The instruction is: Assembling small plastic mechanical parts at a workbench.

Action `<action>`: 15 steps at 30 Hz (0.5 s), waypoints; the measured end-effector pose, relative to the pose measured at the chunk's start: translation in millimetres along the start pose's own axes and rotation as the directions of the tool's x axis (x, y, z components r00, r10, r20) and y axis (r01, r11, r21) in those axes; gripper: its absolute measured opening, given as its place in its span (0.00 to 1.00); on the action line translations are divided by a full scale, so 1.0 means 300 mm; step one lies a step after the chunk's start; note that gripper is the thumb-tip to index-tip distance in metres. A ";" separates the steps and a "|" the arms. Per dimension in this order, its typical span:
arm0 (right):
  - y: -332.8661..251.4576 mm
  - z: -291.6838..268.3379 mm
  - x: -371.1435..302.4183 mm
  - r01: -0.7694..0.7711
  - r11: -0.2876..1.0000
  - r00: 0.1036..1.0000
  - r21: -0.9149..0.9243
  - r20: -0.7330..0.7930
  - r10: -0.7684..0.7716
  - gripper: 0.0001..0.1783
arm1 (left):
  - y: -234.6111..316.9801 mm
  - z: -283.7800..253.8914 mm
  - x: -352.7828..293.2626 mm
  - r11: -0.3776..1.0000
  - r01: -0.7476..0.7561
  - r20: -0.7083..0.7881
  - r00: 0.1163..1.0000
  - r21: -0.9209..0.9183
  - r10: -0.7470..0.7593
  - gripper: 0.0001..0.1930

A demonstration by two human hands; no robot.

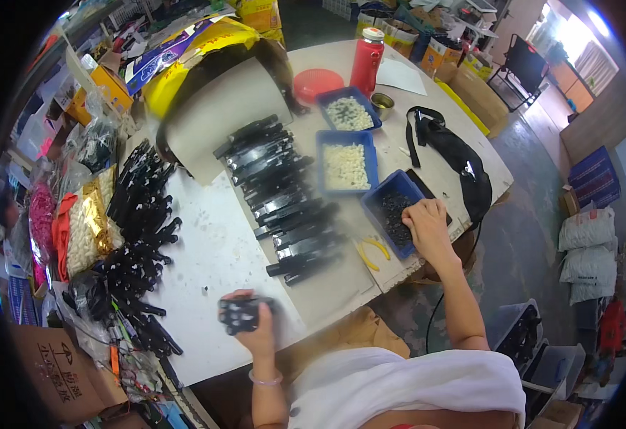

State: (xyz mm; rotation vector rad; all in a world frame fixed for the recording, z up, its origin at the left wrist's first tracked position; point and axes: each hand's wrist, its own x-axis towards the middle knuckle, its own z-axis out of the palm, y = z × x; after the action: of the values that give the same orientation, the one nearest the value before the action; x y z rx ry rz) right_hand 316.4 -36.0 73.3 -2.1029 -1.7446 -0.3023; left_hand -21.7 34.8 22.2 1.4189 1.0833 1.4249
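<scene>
My left hand (pixel 258 337) is wrapped round a bundle of black stick-like pieces (pixel 238 315), held over the white sheet with the pale-spotted ends facing up. It is slightly blurred. At the right, my right hand (pixel 429 225) reaches into a blue tray (pixel 376 223) of small black parts (pixel 397 209). Its fingers are bent together among them; whatever they pinch is hidden. Between my hands, a row of black strip-like pieces (pixel 274 189) lies side by side on the table. Yellow-handled pliers (pixel 377 250) rest beside the tray.
Two more blue trays hold cream pieces (pixel 345 168) and mixed pale pieces (pixel 349 113). Behind them stand a red bottle (pixel 367 64), a red lid (pixel 317 84) and a metal cup (pixel 382 104). A black pouch (pixel 456 149) lies right. Black sticks (pixel 141 229) pile up left.
</scene>
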 end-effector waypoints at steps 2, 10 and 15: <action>0.010 0.002 -0.007 -0.030 0.999 0.999 0.019 -0.021 0.030 0.03 | 0.101 0.063 -0.039 0.983 0.162 0.166 0.975 -0.083 -0.146 0.26; -0.005 0.005 0.010 -0.203 0.941 0.978 0.273 0.000 0.211 0.04 | 0.034 0.289 -0.156 0.996 0.002 0.529 0.847 0.085 -0.047 0.34; -0.129 -0.087 -0.024 -0.366 0.653 0.923 0.664 0.167 0.347 0.07 | -0.012 0.323 -0.180 0.999 -0.050 0.499 0.866 0.021 0.033 0.36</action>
State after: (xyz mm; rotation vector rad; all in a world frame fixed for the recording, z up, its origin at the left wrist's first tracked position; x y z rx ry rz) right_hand 279.3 -47.8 100.2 -1.8006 -1.1307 0.4382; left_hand 75.9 -14.1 2.4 1.7199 0.7444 0.9803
